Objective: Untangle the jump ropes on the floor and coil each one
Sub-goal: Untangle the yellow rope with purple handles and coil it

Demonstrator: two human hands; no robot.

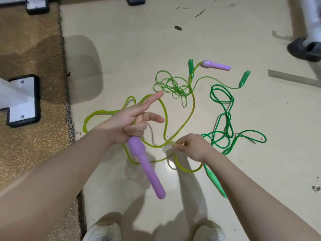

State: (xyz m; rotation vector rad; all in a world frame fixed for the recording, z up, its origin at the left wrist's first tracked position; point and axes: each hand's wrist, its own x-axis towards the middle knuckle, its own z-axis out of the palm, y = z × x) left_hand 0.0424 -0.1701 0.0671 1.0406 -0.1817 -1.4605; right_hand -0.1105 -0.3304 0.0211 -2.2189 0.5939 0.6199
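- Pale glossy floor (121,40) carries the ropes; a brown speckled carpet (31,66) runs along its left edge, with white black-edged furniture feet (22,100) on it.
- Left hand (132,122) has its lower fingers curled round the rope end of a purple plastic handle (145,164), forefinger and another finger stretched out. I judge this keeps the yellow-green translucent rope (191,108) raised so its loops hang apart.
- Right hand (192,146) pinches that same rope near the floor, fingertips closed on the cord, probably feeding it toward a coil.
- Its matching far purple handle (216,65) lies on the floor well beyond, so most of this rope is yet to be gathered.
- Far of the hands, a knot of thin light-green cord (172,86) crosses the yellow-green rope and may snag it.
- To the right, a dark green rope (224,115) lies in loose loops; one green handle (216,183) passes under the right forearm.
- White shoes (104,232) show at the near edge.
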